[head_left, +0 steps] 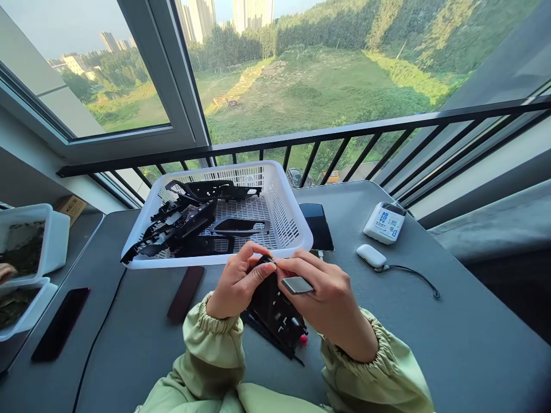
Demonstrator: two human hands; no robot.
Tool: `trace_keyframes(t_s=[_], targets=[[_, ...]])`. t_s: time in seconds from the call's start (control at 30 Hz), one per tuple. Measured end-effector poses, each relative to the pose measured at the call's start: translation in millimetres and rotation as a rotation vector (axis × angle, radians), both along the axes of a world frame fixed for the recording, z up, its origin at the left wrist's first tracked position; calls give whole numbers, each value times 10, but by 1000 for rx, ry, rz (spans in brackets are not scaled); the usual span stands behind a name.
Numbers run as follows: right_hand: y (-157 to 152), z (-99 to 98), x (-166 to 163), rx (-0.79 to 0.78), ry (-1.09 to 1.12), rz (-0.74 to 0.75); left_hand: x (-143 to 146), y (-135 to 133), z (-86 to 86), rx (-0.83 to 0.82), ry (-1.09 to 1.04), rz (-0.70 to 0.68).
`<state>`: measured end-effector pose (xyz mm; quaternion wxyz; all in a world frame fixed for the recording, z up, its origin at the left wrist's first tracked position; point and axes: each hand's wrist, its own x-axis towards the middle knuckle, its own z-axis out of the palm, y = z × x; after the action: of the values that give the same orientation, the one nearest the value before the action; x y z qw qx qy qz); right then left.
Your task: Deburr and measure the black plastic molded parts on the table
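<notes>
My left hand pinches the upper end of a black plastic part, thumb and forefinger closed on its tip. Fingers of my right hand meet the left ones at that same end. A flat grey metal strip sticks out of the right hand's closed grip; its other end is hidden, so its kind cannot be made out. Clips and a small red knob show at the part's lower end. Just beyond my hands stands a white plastic basket with several black plastic parts inside.
A dark phone and a cable lie at left, a dark red slab nearer the middle. White tubs stand at far left, where another person's hand shows. Right: a white box and an earphone case with a strap.
</notes>
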<state>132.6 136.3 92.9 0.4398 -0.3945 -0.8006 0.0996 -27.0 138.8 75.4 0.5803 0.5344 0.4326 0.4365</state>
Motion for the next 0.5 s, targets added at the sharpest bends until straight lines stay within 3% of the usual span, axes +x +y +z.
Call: trace_keyframes(t_s=[0.23, 0.5], targets=[[-19, -2, 6, -5, -79, -20, -20, -7, -3, 17, 64, -30], [-3, -7, -18, -53, 40, 12, -20, -10, 35, 43, 63, -45]])
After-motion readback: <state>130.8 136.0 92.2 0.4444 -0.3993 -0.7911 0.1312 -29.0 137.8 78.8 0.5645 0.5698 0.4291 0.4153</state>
